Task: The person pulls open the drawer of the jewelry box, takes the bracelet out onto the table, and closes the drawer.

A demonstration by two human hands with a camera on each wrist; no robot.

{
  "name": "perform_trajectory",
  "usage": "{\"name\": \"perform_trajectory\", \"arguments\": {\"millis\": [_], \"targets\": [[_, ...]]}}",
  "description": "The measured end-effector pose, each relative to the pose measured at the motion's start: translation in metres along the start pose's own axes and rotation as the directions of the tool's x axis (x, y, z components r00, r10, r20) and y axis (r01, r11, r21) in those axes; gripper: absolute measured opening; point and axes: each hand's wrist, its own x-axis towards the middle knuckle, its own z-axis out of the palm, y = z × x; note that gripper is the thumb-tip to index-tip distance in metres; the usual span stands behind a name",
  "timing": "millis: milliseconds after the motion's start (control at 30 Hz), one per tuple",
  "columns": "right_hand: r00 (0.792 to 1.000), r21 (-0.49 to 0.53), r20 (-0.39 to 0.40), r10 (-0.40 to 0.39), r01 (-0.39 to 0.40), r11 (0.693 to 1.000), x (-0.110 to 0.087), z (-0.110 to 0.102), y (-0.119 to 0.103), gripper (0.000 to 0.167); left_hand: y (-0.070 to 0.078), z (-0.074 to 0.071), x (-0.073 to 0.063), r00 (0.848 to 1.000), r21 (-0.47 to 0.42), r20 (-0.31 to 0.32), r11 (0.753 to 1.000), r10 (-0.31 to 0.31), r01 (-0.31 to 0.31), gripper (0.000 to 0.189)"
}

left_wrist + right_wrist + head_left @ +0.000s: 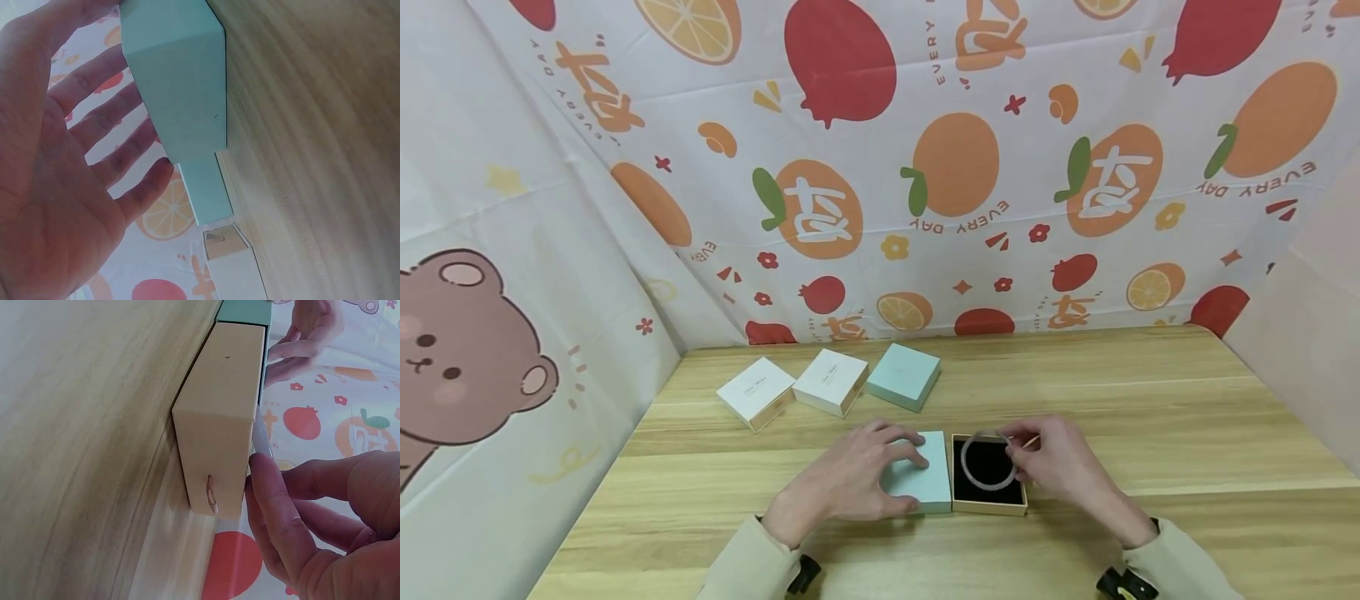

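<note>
In the head view, my left hand [867, 471] rests on a mint-green box [934, 483], fingers spread over its top and the thumb by its near edge. Against that box's right side stands a shallow tray-like box [988, 507] with a black lining and a tan outside. My right hand [1054, 457] pinches the right side of a pale, translucent bangle [967, 475] over the black lining. The right wrist view shows a small ribbon loop [211, 494] on the tan box's end wall. Only a sliver of the bangle [262, 428] appears there, by the fingertips.
Behind the hands, two white boxes [756, 390] [831, 379] and another mint-green box [904, 373] stand in a row on the wooden table [1150, 400]. A fruit-printed cloth [880, 250] hangs at the table's back edge.
</note>
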Motion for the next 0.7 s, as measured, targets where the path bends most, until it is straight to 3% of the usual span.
{"name": "perform_trajectory", "arguments": {"millis": [700], "targets": [[0.996,0.17,-0.053,0.072,-0.062,0.984,0.008,-0.029,0.027,0.025,0.0,-0.001,0.001,1.0,-0.03,0.001,1.0,-0.005,0.005,0.038]]}}
